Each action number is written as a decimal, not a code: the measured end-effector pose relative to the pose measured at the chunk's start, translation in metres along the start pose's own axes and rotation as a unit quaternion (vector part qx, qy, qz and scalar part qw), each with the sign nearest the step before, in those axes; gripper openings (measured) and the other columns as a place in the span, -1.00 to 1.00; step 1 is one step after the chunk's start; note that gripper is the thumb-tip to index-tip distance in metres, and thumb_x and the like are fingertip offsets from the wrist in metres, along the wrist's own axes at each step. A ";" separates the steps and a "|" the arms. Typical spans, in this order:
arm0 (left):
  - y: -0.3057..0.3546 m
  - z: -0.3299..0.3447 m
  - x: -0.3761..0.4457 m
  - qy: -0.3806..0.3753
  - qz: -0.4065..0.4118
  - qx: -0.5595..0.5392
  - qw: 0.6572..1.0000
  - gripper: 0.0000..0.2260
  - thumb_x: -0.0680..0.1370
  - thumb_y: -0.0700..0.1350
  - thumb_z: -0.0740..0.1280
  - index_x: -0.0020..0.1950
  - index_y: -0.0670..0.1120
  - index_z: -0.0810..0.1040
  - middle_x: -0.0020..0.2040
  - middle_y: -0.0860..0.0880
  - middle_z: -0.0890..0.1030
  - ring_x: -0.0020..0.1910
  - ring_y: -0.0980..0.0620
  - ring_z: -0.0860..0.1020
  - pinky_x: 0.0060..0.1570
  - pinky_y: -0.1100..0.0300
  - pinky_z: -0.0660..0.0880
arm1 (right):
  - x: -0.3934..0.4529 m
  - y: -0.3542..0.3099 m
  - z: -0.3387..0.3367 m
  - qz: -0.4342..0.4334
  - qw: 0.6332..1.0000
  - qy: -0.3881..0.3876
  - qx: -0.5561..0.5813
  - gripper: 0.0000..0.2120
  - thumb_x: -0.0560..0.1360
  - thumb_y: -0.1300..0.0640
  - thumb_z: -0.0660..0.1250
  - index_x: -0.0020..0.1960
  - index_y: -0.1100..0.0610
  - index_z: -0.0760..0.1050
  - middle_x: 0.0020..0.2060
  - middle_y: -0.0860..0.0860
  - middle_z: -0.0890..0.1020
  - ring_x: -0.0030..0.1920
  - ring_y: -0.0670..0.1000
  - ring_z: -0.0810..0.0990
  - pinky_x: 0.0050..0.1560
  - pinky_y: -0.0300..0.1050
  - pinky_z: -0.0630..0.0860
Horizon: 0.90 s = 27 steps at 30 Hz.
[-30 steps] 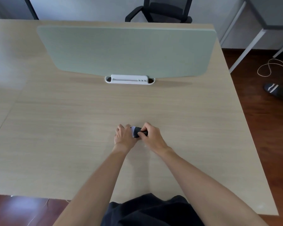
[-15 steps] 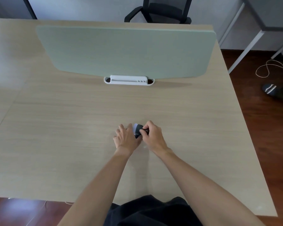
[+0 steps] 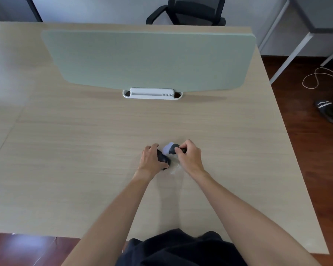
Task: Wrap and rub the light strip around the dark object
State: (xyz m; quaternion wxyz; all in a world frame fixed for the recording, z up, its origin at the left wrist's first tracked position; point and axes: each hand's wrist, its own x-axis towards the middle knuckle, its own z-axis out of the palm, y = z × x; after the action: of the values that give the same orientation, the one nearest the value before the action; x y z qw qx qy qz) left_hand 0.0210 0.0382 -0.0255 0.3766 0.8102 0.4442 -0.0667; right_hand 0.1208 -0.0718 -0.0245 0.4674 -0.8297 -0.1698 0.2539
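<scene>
Dark, hard plastic and light, I judge: my left hand cups the rounded piece on the surface, my right hand pinches the lit part by its sides just beside it.

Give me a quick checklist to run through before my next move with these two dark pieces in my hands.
1. Left hand grips the rounded dark piece: ok.
2. Right hand pinches the dark piece with the pale end: ok.
3. The two pieces are apart, not joined: ok.
4. Both are held low over the table, whether touching it: cannot tell.
5. Small shiny bits lie on the table between the hands, what they are: cannot tell.
</scene>
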 end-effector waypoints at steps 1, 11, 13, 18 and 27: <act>0.001 0.001 -0.002 0.013 -0.009 0.012 1.000 -0.30 0.33 -0.05 0.50 0.41 -0.11 0.33 0.29 -0.10 0.40 0.34 -0.12 0.35 0.23 0.09 0.38 | -0.002 -0.003 0.006 0.002 1.000 -0.012 0.015 -0.89 0.47 0.23 0.34 -0.16 0.26 0.45 -0.31 0.02 0.53 -0.31 -0.04 0.46 -0.27 -0.20 0.40; -0.003 0.004 -0.002 0.017 -0.038 0.050 0.998 -0.46 0.30 -0.03 0.52 0.19 -0.15 0.41 0.18 -0.09 0.49 0.20 -0.14 0.44 0.03 0.10 0.41 | -0.017 0.021 0.003 0.035 0.999 -0.024 -0.026 -0.89 0.45 0.25 0.34 -0.19 0.26 0.44 -0.33 0.03 0.53 -0.34 -0.02 0.44 -0.38 -0.27 0.37; -0.001 0.004 -0.003 0.013 -0.028 0.059 0.998 -0.44 0.32 -0.07 0.48 0.26 -0.10 0.37 0.22 -0.05 0.46 0.26 -0.15 0.41 0.08 0.08 0.40 | -0.017 0.025 -0.002 0.033 0.999 -0.007 -0.021 -0.88 0.44 0.25 0.34 -0.22 0.23 0.43 -0.36 0.02 0.52 -0.35 -0.02 0.43 -0.34 -0.18 0.37; 0.000 0.013 -0.012 0.032 -0.069 0.005 0.997 -0.27 0.31 0.00 0.51 0.39 -0.09 0.26 0.22 -0.15 0.35 0.22 -0.20 0.40 0.11 0.05 0.45 | -0.014 0.010 0.011 -0.001 0.999 0.000 0.035 -0.88 0.47 0.24 0.37 -0.19 0.19 0.45 -0.32 -0.02 0.53 -0.31 -0.07 0.46 -0.28 -0.31 0.39; -0.004 0.012 -0.014 0.023 -0.072 -0.016 0.997 -0.49 0.35 -0.17 0.46 0.25 -0.19 0.39 0.14 -0.17 0.47 0.10 -0.19 0.50 -0.03 0.08 0.48 | 0.000 0.011 0.005 0.064 0.995 -0.031 -0.065 -0.91 0.46 0.17 0.33 -0.17 0.16 0.44 -0.28 0.02 0.53 -0.27 0.05 0.49 -0.29 -0.09 0.44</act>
State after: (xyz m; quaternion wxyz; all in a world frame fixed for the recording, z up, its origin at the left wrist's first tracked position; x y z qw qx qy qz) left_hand 0.0125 0.0224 -0.0301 0.3737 0.7713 0.5107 -0.0678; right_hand 0.1188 -0.0742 -0.0365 0.3897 -0.8592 -0.1468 0.2972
